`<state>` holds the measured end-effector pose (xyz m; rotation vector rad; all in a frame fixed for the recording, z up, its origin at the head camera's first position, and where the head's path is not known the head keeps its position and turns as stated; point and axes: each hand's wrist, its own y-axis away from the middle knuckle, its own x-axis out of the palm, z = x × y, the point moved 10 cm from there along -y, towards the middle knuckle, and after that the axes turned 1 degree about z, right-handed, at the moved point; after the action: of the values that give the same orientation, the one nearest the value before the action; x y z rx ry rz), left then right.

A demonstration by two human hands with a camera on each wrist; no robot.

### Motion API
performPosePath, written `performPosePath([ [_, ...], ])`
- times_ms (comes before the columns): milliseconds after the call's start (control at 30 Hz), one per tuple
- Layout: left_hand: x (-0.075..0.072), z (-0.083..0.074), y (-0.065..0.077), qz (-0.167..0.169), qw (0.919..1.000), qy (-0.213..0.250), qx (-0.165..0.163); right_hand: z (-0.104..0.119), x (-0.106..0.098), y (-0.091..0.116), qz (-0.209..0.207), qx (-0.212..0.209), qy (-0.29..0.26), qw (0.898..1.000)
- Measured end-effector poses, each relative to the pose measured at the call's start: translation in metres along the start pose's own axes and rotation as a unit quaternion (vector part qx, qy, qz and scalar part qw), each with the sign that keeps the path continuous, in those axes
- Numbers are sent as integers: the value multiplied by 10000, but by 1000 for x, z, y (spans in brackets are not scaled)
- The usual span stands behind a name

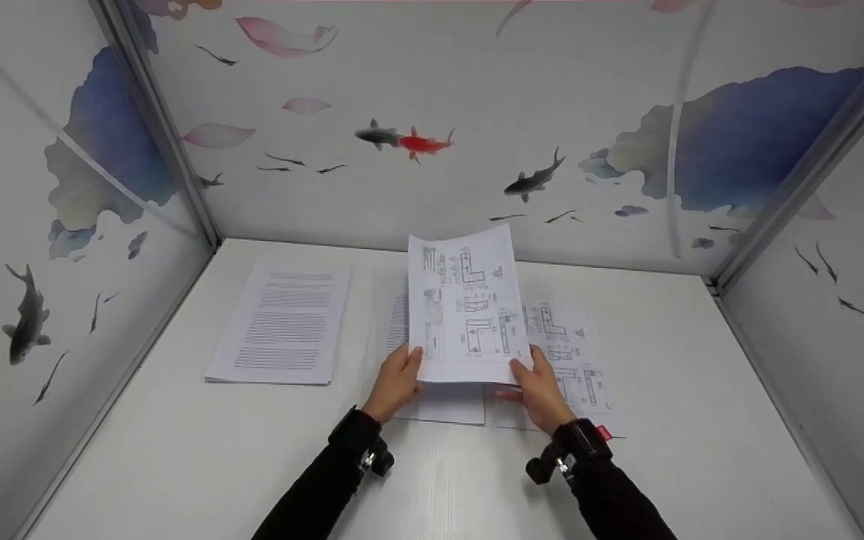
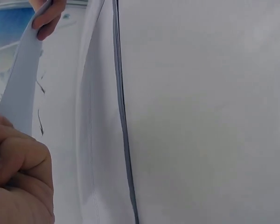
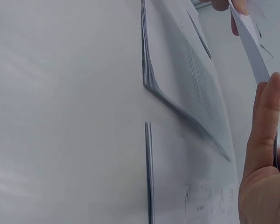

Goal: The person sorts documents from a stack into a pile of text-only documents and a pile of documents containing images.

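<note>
Frame centre: left hand (image 1: 393, 384) and right hand (image 1: 542, 388) pinch drawing (image 1: 451, 319) near lower corners; best held level, lightly, avoiding creases.

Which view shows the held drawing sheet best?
Head view: the held drawing sheet shows nearly its whole printed face there. Both wrist views catch it nearly edge-on, just a narrow pale strip.

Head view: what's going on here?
A person's left hand and right hand hold white rectangular paper printed with black line drawings by its near corners, raised off the white table. Partly hidden beneath is a white text-printed paper stack; white paper with similar drawings lies to its right. Another white text-printed paper stack lies apart at left.
</note>
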<state>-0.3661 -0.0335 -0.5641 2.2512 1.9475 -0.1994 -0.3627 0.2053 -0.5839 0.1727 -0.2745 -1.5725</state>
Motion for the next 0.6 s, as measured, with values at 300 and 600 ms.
performPosePath([
  [300,39,-6,2,629,9977,-239,118,0,-50,9,-198,115,164,9996],
  [600,69,-18,-2,863,9961,-114,-127,9,-83,16,-577,135,572,9966],
])
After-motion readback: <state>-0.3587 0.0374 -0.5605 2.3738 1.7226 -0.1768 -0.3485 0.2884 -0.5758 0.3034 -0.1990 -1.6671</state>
